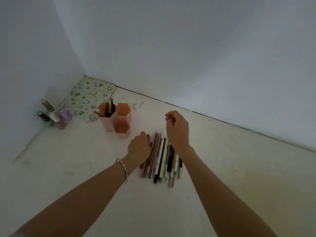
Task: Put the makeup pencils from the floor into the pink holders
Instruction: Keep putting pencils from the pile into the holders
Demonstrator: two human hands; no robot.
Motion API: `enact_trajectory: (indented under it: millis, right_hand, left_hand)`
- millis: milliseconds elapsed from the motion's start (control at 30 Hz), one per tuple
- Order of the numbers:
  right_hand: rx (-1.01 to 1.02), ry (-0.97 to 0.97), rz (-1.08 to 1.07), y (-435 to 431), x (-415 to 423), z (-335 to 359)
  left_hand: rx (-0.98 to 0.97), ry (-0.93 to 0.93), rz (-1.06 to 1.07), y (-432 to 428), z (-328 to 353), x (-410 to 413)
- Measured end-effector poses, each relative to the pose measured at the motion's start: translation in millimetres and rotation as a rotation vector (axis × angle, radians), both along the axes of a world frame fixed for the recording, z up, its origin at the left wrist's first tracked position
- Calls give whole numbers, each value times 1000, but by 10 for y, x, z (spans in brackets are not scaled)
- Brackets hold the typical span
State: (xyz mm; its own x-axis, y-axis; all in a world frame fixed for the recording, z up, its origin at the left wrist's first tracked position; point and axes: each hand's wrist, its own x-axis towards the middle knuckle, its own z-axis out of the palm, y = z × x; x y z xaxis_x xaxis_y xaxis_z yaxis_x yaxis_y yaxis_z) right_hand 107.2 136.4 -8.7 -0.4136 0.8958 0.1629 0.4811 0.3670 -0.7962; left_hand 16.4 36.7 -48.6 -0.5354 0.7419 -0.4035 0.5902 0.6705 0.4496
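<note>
Several makeup pencils (161, 158) lie side by side in a pile on the pale floor. My left hand (139, 148), with a bracelet on its wrist, is down on the pile's left edge, its fingers curled round pencils there. Just above the pile's far right end hovers my right hand (177, 130), fingers loosely curled and nothing visible in it. To the left stand three joined pink hexagonal holders (109, 124). The tall one holds several pencils (110, 108). The rear holder (124, 111) and the short front holder (122, 132) look empty.
A cluster of nail polish bottles (51, 116) stands in the corner at the left. A green patterned pouch (87, 97) lies behind the holders. Pale walls (188, 57) close off the floor at the back and on the left.
</note>
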Motion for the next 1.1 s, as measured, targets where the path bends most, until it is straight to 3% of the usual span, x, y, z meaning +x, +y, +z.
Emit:
enact_trajectory:
  millis: [100,167,267,367,567,700,800,867,967,1100]
  right_hand:
    - [-10,-64,49,-19,14,-38]
    - [-24,-159,78,-21,-25,-41]
    - [-24,-481,175,-47,-156,-121]
    - [-38,-747,240,-166,-327,-252]
    - [75,-901,248,-270,-497,-460]
    - [-75,-752,195,-277,-558,-419]
    - [-258,-417,29,-186,-582,-249]
    - [-263,-251,-84,-109,-590,-75]
    - [-196,-61,-164,-22,-611,158]
    - [-110,150,-229,-1,-673,422]
  left_hand:
    - [66,8,20,21,100,-84]
    - [234,-22,52,61,264,-187]
    - [476,-33,101,112,603,-347]
    - [532,88,94,76,819,-485]
    - [674,-99,165,-127,868,-602]
    - [826,-15,124,-234,971,-724]
    - [1033,44,251,-265,1136,-1040]
    - [1107,147,350,-313,1230,-1318]
    - [1035,213,409,-381,1182,-1574]
    - [853,243,333,-375,981,-1612]
